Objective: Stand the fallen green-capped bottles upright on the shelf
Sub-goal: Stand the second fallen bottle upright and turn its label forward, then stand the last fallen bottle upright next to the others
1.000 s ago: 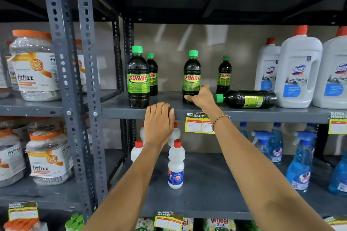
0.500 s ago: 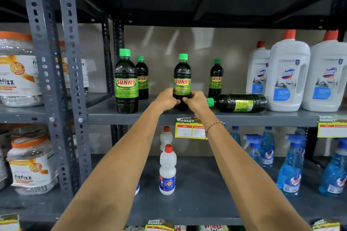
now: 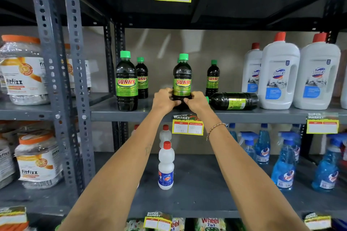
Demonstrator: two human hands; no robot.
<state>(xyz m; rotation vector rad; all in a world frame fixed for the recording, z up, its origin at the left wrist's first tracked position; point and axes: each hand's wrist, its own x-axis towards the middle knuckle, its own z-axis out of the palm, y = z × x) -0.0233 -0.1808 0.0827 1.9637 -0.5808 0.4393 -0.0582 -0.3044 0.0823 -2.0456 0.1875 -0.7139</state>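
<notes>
On the grey middle shelf (image 3: 150,116) an upright dark Sunny bottle with a green cap (image 3: 182,78) stands in the centre. My left hand (image 3: 164,100) and my right hand (image 3: 197,102) both clasp its base from either side. A fallen green-capped bottle (image 3: 232,101) lies on its side just right of my right hand, cap pointing left. Three more Sunny bottles stand upright: a front one at the left (image 3: 126,82), one behind it (image 3: 142,78), and one at the back right (image 3: 212,78).
Large white Domex jugs (image 3: 279,76) with red caps fill the shelf's right side. Grey perforated uprights (image 3: 75,80) bound the left. Fitfizz jars (image 3: 22,73) sit in the left bay. Below are white bottles (image 3: 166,167) and blue spray bottles (image 3: 283,163).
My left hand rose from the shelf's front edge to the centre bottle's base and joined my right hand there. Both hands hold the bottle now. The fallen bottle has not moved.
</notes>
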